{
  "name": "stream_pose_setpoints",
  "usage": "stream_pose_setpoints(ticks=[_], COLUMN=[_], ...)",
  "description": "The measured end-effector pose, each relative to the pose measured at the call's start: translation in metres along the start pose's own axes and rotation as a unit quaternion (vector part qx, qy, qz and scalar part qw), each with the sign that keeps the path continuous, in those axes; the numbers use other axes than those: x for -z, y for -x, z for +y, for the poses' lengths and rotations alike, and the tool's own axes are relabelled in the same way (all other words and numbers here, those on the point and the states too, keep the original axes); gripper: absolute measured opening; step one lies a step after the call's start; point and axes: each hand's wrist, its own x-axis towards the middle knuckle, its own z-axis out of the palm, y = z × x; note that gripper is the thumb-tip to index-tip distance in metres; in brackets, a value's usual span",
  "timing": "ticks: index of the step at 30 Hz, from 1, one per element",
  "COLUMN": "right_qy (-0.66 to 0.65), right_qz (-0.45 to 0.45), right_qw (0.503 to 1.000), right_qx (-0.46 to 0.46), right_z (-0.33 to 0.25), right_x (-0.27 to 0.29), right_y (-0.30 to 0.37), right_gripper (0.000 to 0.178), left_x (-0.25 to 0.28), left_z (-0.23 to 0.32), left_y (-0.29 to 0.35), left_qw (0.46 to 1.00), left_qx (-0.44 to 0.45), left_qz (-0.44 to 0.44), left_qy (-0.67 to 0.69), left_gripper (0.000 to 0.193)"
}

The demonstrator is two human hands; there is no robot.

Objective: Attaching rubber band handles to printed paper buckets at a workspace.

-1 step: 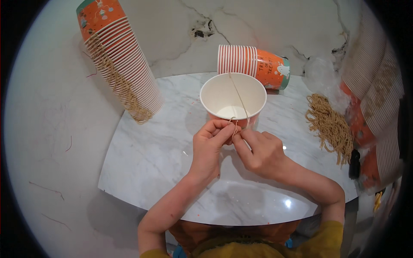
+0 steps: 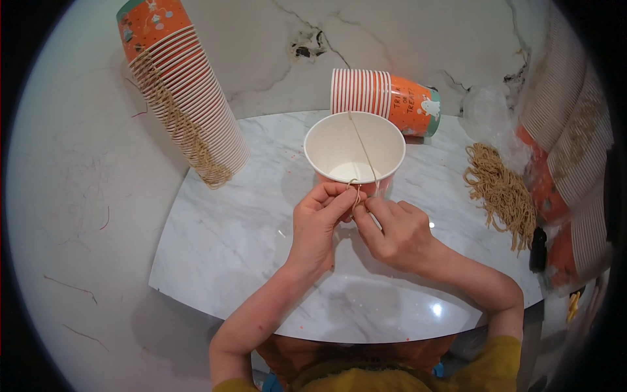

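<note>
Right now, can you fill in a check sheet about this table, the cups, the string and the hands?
Surface: white marble tabletop, glossy, with a few tiny specks.
Job's things: open paper cup, upright, white inside; a tan string runs across its mouth to the near rim.
Hands: left hand and right hand pinch the string's end at the near rim, fingertips close together.
Clutter: short cup stack lying on its side behind the cup; bundle of tan strings on the right; crumpled clear plastic.
Cables: nothing seen.
Surroundings: tall cup stack with strings attached, left; more striped cup stacks right; pale marble floor.
</note>
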Motion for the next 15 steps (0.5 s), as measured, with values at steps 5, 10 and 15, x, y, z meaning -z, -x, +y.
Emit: stream_pose_setpoints(ticks=[5,10,15], right_qy=[-0.067,-0.187,-0.281], right_qz=[0.006,-0.004,0.04], right_qw=[0.996,0.972,0.94], right_qx=[-0.059,-0.143,-0.188], right_z=[-0.001,0.009,0.015], right_x=[0.001,-0.003,-0.001], right_y=[-0.002,0.0,-0.006], right_gripper=[0.024,0.027,0.028], left_x=[0.007,0.012,0.011], left_z=[0.003,0.006,0.003], left_y=[-0.003,-0.006,-0.005], left_qw=[0.994,0.979,0.973], left_qx=[0.08,0.135,0.16], left_qz=[-0.033,-0.059,-0.078], left_qy=[0.065,0.139,0.149], left_gripper=[0.011,0.011,0.011])
